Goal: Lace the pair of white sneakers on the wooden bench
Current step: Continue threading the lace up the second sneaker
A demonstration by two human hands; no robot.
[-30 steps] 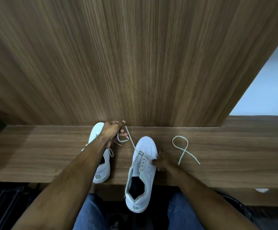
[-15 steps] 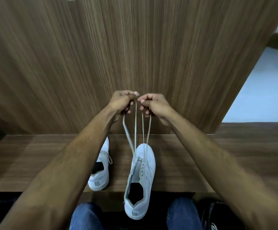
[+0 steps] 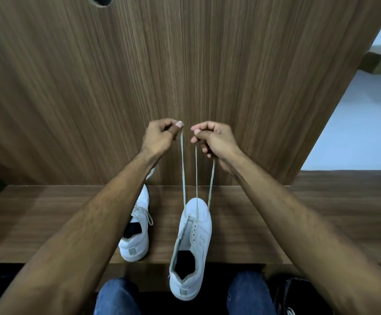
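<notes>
Two white sneakers stand on the wooden bench (image 3: 321,223). The right sneaker (image 3: 193,246) points away from me, heel over the front edge, most eyelets bare. A pale lace (image 3: 196,176) rises from its toe end in strands. My left hand (image 3: 160,137) pinches one strand high above the shoe. My right hand (image 3: 214,139) pinches the other end, with a loose part hanging down beside it. The left sneaker (image 3: 137,233) is laced and partly hidden behind my left forearm.
A tall wood-grain panel (image 3: 185,64) rises straight behind the bench. My knees in blue jeans (image 3: 116,296) are just below the bench's front edge. A pale floor shows at the right past the panel.
Both hands lifted from the bench to well above the right sneaker, pulling the lace ends up taut. In the last half second they moved slightly apart.
</notes>
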